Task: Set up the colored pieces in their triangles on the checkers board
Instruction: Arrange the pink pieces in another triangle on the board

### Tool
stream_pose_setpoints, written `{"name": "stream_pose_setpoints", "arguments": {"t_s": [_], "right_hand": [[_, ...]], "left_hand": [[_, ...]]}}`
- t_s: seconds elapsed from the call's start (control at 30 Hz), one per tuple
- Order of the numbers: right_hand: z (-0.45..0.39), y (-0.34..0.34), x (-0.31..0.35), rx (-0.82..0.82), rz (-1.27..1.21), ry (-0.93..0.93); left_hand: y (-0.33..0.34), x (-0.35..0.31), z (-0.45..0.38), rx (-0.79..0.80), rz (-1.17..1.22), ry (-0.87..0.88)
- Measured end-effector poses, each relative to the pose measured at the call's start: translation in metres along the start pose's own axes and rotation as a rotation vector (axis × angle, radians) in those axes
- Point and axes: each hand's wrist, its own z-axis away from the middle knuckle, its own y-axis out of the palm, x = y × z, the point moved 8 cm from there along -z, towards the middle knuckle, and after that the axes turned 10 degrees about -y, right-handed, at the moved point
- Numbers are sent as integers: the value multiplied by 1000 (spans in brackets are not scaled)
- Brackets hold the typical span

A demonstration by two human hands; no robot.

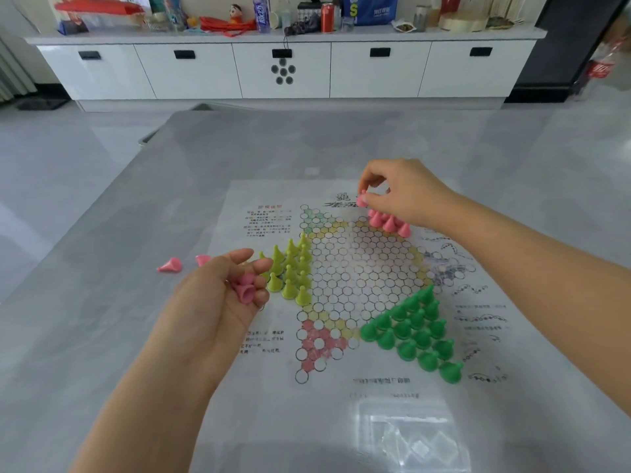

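The paper checkers board (358, 268) lies flat on the grey table. Yellow-green pieces (290, 268) stand in its left triangle and dark green pieces (416, 332) fill the near right triangle. Several pink pieces (389, 221) stand in the far triangle. My right hand (403, 192) pinches one pink piece (362, 199) just above that group's far end. My left hand (218, 295) hovers left of the yellow-green pieces and holds a few pink pieces (246, 288) in curled fingers. Two loose pink pieces (170, 265) lie on the table to the left.
A clear plastic bag (413, 442) lies at the near edge of the board. The grey table (102, 336) stretches to the left and far side. A white cabinet (283, 70) with cluttered top stands across the room.
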Motion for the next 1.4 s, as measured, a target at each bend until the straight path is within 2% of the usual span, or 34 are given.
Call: {"name": "stream_pose_setpoints", "arguments": {"t_s": [0.27, 0.9, 1.03, 1.13, 1.3, 1.4], "right_hand": [[-3, 7, 2, -28, 309, -94], [-8, 10, -8, -30, 421, -123], [-3, 0, -2, -71, 284, -133], [9, -5, 30, -105, 222, -231], [47, 33, 83, 120, 169, -393], [65, 44, 92, 142, 76, -393]], "left_hand": [[-2, -3, 1, -29, -69, 49], [1, -5, 5, -4, -93, 66], [3, -6, 7, 5, -135, 89], [12, -3, 14, 77, -212, 107], [26, 3, 27, 211, -384, 149], [32, 6, 31, 252, -489, 200]]}}
